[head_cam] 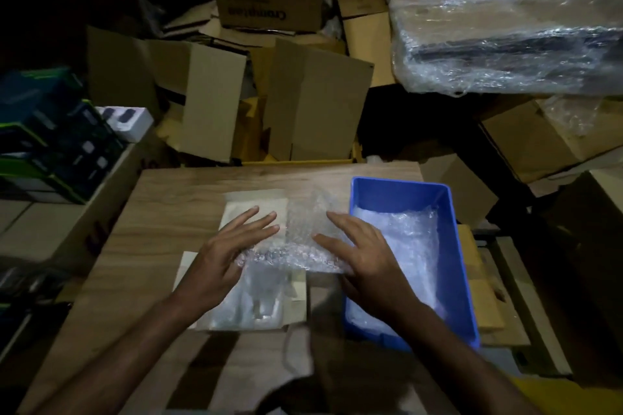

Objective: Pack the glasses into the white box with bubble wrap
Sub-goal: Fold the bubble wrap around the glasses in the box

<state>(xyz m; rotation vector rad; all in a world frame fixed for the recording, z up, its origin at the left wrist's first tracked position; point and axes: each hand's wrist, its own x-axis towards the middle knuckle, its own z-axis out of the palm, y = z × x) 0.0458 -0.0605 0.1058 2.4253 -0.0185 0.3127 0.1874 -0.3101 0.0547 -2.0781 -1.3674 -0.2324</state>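
We press a clear bubble wrap bundle [296, 246] over the open white cardboard box [236, 212] at mid-tabletop, left hand [229, 253] and right hand [367, 256] flat, fingers extended; glasses indiscernible.

Two bare forearms are showing from the bottom edge of the view, each ending in a bare hand: the left hand [226, 253] and the right hand [365, 254]. No sleeve is reaching as far as the visible part of either arm, and the upper arms are lying outside the view. The wrists and fingers are showing nothing worn. The dim light is leaving the lower parts of both forearms in shadow, so finer detail there cannot be told.
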